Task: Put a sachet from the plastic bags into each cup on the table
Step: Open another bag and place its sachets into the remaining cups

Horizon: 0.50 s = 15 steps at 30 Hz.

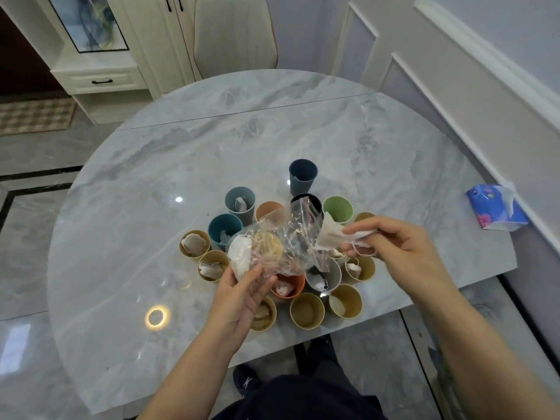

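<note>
My left hand [242, 294] grips a clear plastic bag [281, 241] with white sachets inside, held above a cluster of several coloured cups. My right hand [391, 237] pinches a white sachet [328, 234] with its string, just right of the bag's mouth, over the green cup [338, 209]. Sachets lie in the grey cup [241, 203], the teal cup [222, 230], two tan cups on the left [194, 244] and the orange cup [289, 287]. A dark blue cup [303, 175] stands apart at the back. The tan cup [307, 310] at the front looks empty.
The cups stand on a round marble table [181, 165]. A blue tissue pack [497, 209] lies at the table's right edge by the wall. A chair [235, 34] stands behind the table, with a cabinet [100, 80] at the back left.
</note>
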Motion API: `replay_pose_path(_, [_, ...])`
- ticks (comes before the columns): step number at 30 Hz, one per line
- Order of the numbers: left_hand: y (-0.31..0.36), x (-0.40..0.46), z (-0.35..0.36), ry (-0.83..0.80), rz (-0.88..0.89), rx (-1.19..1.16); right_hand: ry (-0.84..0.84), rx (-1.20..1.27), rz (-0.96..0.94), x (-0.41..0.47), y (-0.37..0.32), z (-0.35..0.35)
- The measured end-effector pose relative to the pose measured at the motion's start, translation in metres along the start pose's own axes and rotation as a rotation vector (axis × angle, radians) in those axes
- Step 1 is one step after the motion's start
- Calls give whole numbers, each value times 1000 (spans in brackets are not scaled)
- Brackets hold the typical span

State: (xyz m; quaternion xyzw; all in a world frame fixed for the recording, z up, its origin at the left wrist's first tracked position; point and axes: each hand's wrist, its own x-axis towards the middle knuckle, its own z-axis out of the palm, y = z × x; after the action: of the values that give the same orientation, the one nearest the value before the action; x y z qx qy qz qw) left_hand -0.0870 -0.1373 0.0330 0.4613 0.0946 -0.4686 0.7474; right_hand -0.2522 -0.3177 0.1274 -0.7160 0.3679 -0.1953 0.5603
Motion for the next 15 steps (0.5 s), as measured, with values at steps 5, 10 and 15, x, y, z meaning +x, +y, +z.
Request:
replay_pose_path(5, [4, 7, -13, 25, 25, -94, 36, -107, 226, -13, 39, -16])
replay_pose_path(10, [11, 7, -19, 28, 50, -111, 25, -382, 331, -26, 101, -3])
replay_pose_path(15, [15, 0, -21, 5, 52, -56, 35, -560, 350, -26, 134, 10])
